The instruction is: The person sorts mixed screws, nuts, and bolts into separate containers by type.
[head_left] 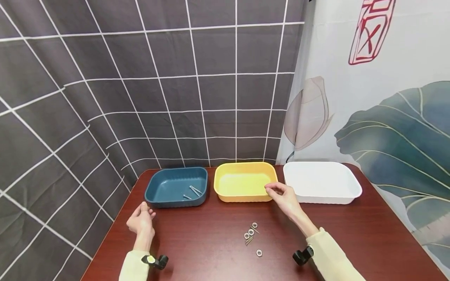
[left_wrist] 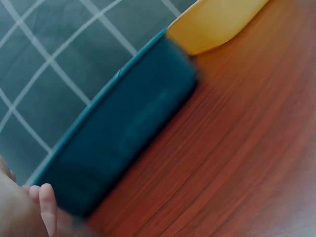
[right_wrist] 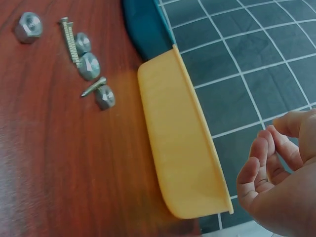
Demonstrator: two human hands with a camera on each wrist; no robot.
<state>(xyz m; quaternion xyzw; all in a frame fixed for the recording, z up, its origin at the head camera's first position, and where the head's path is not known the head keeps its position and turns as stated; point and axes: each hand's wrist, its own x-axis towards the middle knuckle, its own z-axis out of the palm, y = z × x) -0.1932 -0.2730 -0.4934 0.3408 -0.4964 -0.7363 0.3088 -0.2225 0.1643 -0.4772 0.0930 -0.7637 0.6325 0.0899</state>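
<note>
My right hand (head_left: 285,198) is over the right end of the yellow tray (head_left: 242,198), with the thumb and fingertips brought together. Nothing shows between them in the right wrist view, though a small thing could be hidden there. The left hand (head_left: 140,220) hangs with loosely curled fingers beside the front left corner of the blue tray (head_left: 175,203); no thing is visible in it. Silvery screws (head_left: 194,190) lie inside the blue tray. On the table, in front of the yellow tray, several hex nuts (head_left: 251,232) lie among small brass-coloured screws (head_left: 249,240).
A white tray (head_left: 318,198) stands right of the yellow one, and all three trays line the back of the reddish-brown table (head_left: 207,242). One nut (head_left: 259,253) lies apart, nearer the front. Behind hangs a dark grid-patterned cloth (head_left: 218,93).
</note>
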